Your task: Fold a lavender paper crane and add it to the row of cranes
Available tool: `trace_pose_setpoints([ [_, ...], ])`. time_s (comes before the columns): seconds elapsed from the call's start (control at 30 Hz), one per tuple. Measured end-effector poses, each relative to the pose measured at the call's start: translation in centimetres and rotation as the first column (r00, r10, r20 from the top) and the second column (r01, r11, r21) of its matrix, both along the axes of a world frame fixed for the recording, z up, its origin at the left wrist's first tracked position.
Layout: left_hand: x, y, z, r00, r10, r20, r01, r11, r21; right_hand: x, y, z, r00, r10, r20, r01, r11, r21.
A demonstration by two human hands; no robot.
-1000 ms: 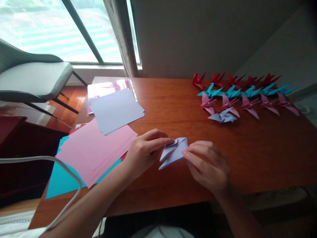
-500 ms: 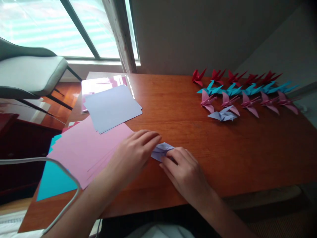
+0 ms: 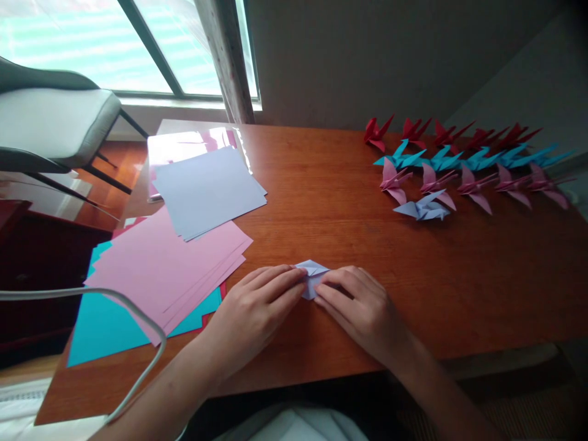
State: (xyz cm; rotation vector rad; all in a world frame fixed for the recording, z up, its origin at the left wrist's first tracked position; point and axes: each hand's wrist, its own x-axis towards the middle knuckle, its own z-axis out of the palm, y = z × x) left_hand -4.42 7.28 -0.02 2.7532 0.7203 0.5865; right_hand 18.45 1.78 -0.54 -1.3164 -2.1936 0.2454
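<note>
A small folded piece of pale lavender paper [image 3: 312, 283] lies on the wooden table [image 3: 321, 233] in front of me. My left hand [image 3: 269, 303] pinches its left edge, fingers pressed together. On the opposite edge, my right hand [image 3: 362, 306] grips the paper between thumb and fingers. The fingertips hide both side corners of the paper. A finished lavender paper crane [image 3: 423, 210] stands further off to the right, apart from both hands.
Rows of red [image 3: 376, 133], blue [image 3: 443, 159] and pink paper cranes [image 3: 473, 182] line the far right. At left lie lavender sheets [image 3: 211, 193] over pink sheets [image 3: 160, 269] and blue sheets [image 3: 105, 331]. A white cable [image 3: 138, 312] crosses the near left. A chair [image 3: 50, 116] stands beyond.
My left hand has come down from above the paper onto its left edge. The folded paper now sits turned, more upright in view, between both hands. The camera view has shifted slightly.
</note>
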Motion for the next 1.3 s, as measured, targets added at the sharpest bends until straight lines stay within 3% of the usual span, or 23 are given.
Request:
trace_pose_setpoints([
  [0.73,0.7,-0.4,0.8,0.999,0.012,0.037,-0.015,0.997,0.074,-0.7,-0.2,0.4,0.998,-0.05,-0.043,0.048,0.998,-0.048],
  [0.93,0.9,-0.5,0.4,0.998,0.029,0.06,-0.031,0.999,0.028,-1.4,-0.6,0.3,0.988,-0.137,-0.068,0.127,0.982,-0.138],
  [1.13,1.4,-0.6,0.0,0.986,0.141,0.09,-0.133,0.986,-0.096,-2.1,-1.0,0.2,0.97,-0.216,-0.112,0.193,0.963,-0.186],
  [1.3,1.6,-0.6,0.1,0.983,0.165,0.082,-0.155,0.981,-0.117,-2.2,-0.9,0.2,0.965,-0.228,-0.131,0.198,0.957,-0.212],
])
